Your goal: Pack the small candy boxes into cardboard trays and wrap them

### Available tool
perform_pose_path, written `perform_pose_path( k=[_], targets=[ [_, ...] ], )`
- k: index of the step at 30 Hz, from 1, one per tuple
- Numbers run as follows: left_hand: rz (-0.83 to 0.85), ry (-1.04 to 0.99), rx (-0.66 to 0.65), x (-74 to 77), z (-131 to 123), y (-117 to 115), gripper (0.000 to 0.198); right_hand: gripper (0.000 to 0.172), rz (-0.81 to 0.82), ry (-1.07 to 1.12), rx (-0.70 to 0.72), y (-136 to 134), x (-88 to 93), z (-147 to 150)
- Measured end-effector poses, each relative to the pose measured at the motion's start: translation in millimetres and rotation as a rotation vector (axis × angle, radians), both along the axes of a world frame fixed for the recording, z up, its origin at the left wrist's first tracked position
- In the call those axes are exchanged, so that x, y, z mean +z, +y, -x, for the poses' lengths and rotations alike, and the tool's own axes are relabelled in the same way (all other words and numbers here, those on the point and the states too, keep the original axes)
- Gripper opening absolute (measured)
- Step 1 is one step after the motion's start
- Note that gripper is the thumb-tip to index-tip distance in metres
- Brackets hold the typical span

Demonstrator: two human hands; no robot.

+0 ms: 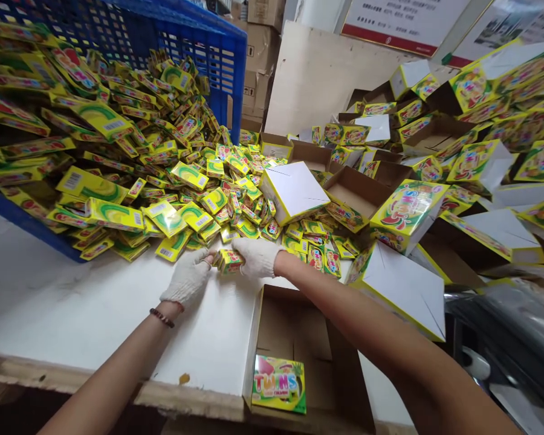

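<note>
My left hand (pixel 191 277), in a white knitted glove, has its fingers closed at the left end of a short row of small yellow candy packs (pixel 231 261). From the other side my right hand (pixel 257 257), gloved the same way, grips the right end of that row. The packs are just above or on the white tabletop (pixel 199 338), at the front of a heap of similar packs (pixel 213 199). Nearer to me is an open brown cardboard box (pixel 294 320). A colourful "TWINS" pack (pixel 279 385) lies in its near left corner.
A tipped blue plastic crate (pixel 226 60) spills packs onto the table from the left. Open display boxes (pixel 403 211) are piled on the right, some upside down. At the lower right is a dark object with clear plastic (pixel 512 314). Brown cartons (pixel 258 66) are stacked behind.
</note>
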State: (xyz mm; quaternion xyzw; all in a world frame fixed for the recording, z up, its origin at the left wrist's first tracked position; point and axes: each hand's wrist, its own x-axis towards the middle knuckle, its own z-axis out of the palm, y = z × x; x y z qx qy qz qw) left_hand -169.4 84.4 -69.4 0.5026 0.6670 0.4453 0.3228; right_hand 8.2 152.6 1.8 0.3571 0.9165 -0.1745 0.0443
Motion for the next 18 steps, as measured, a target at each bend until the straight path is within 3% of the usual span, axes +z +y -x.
perform_pose_path(
  k=[5,8,10,12,14,16,18],
  targets=[
    [0.002,-0.020,0.144,-23.5,-22.5,-12.2,0.048,0.063,-0.197,-0.076,0.074,-8.5,-40.6,25.5],
    [0.012,-0.072,0.195,-23.4,-33.6,-15.1,0.048,0.058,-0.228,-0.095,0.070,-7.9,-47.5,33.9],
    [0.030,-0.084,0.209,-20.5,-36.1,-17.1,0.050,0.047,-0.171,-0.041,0.005,-7.4,-34.1,28.4],
    [0.008,-0.125,0.203,-19.8,-37.0,-21.8,0.054,0.043,-0.076,0.104,-0.090,-10.4,-8.3,7.6],
    [-0.029,-0.222,0.151,-23.1,-40.2,-30.5,0.058,0.041,0.065,0.301,-0.140,-19.0,22.5,-28.8],
    [-0.046,-0.357,0.067,-28.6,-48.8,-42.7,0.063,0.038,0.245,0.360,-0.129,-33.2,48.0,-73.6],
    [-0.025,-0.497,-0.016,-32.8,-64.1,-56.3,0.069,0.044,0.470,0.312,-0.088,-51.0,58.0,-114.5]
  ],
)
